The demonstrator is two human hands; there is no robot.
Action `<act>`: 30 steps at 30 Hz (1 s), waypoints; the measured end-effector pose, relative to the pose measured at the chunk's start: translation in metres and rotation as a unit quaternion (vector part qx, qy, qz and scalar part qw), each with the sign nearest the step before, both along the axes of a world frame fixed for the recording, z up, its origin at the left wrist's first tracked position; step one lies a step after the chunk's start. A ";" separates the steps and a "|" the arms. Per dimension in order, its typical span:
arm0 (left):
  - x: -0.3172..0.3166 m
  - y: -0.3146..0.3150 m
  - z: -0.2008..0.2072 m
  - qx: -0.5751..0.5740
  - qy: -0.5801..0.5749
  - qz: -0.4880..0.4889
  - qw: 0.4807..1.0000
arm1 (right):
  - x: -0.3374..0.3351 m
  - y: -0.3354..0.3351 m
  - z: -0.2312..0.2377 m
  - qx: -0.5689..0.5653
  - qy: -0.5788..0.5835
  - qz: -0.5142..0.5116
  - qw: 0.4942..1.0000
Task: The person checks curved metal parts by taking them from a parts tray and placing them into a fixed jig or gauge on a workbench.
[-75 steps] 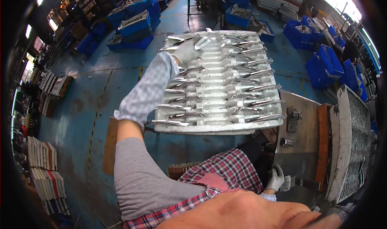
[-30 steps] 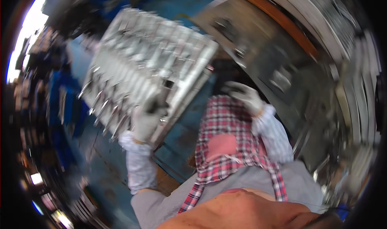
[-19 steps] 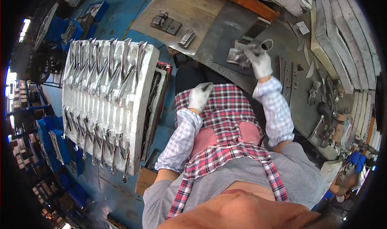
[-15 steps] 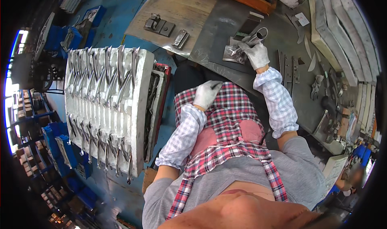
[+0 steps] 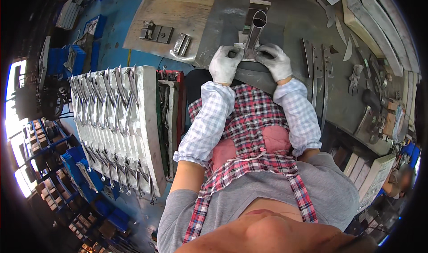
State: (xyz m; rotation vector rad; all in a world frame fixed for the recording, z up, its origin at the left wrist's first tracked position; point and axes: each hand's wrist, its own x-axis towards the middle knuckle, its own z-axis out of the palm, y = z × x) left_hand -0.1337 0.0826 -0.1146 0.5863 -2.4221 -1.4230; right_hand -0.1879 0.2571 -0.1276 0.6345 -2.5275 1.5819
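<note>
A shiny hollow metal tube [image 5: 254,32] on a flat metal base [image 5: 249,55] stands at the near edge of the grey worktop, its open end pointing away from me. My left hand [image 5: 224,63], in a white glove, pinches the left side of the base. On the right side, my right hand [image 5: 275,62], gloved likewise, has thumb and fingers closed on the same base. The fingertips partly cover the base. Just behind the tube lies a flat rectangular metal plate [image 5: 260,4].
Two small metal blocks [image 5: 157,33] [image 5: 181,44] rest on the wooden board [image 5: 174,8] at left. Flat steel strips [image 5: 327,70], blades [image 5: 348,50] and pliers [image 5: 355,79] lie rightward. Left of me stands a pale rack [image 5: 149,119] of curved metal parts.
My left hand has left my lap and taken hold of the base. My right hand and the tube piece have come leftward, in front of me, and the tube is now straighter.
</note>
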 end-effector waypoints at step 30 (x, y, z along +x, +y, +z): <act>0.159 -0.056 0.100 0.073 0.046 0.101 0.991 | 0.104 -0.130 0.061 0.174 0.100 0.364 0.909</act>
